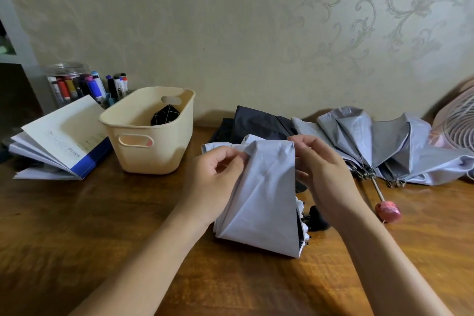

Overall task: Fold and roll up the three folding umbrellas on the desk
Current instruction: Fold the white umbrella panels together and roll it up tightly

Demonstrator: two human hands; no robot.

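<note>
Creased pale umbrella (264, 195) between pinching hands (269, 177)

WaitDrooping pale-lilac umbrella (264, 195), panels creased

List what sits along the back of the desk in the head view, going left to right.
Open book → jar of markers → cream basket → dark umbrella → grey umbrella with pink handle → pink fan.

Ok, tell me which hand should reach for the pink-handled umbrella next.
Right hand, probably. The silver-grey umbrella with the pink handle lies spread on the wooden desk just beyond it; the left hand would have to cross the pale grey umbrella both hands pinch.
</note>
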